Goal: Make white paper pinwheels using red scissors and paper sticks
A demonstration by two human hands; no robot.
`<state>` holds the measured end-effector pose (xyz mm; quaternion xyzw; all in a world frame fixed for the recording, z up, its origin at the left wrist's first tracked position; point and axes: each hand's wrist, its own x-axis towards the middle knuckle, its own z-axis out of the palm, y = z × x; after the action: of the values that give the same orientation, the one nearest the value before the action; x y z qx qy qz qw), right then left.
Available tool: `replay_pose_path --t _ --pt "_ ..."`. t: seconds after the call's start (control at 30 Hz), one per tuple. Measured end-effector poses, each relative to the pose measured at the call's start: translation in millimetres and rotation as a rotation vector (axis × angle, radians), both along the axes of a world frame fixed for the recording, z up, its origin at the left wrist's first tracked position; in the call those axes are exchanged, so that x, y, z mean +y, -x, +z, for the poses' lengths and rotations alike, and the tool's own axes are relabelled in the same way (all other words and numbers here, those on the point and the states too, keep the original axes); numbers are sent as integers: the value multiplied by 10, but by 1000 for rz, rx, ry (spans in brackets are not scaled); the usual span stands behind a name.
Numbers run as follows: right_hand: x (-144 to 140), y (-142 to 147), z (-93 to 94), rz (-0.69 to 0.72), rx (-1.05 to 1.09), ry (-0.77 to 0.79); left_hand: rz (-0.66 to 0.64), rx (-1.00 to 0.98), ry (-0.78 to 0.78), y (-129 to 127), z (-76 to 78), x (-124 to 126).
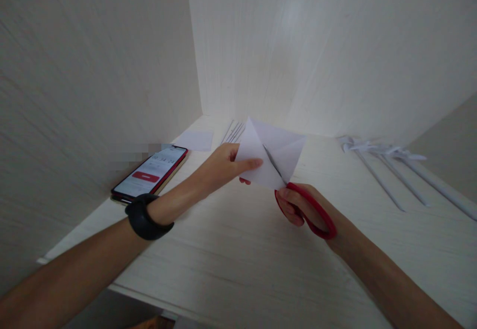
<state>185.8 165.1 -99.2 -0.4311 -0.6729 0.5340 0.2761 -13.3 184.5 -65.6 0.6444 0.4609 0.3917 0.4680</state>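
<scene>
A square of white paper (pixel 285 142) with diagonal crease lines is held up above the table. My left hand (pixel 233 162) pinches its left side, thumb on the near face and fingers behind. Red-handled scissors (pixel 316 209) are in my right hand (pixel 294 202), whose fingers are in the handle loops. One blade lies slanted across the paper, running from the lower right corner toward the middle. Part of the other blade is hidden by the sheet.
On the left, a phone (pixel 151 172) showing a timer lies on the white table (pixel 231 254). Behind it are a flat white paper (pixel 197 140) and several thin sticks (pixel 234 132). White paper pinwheels on sticks (pixel 383 150) lie at the right. Pale walls (pixel 261 45) enclose the back and sides.
</scene>
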Motion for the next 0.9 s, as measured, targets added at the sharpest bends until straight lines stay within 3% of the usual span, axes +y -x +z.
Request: replay_pose_path --t 0.7,0.9 --pt "-21 24 25 -4 39 36 -24 -54 5 7 -9 18" --pt "-46 -5 12 52 32 51 59 -98 -68 38 -43 21"
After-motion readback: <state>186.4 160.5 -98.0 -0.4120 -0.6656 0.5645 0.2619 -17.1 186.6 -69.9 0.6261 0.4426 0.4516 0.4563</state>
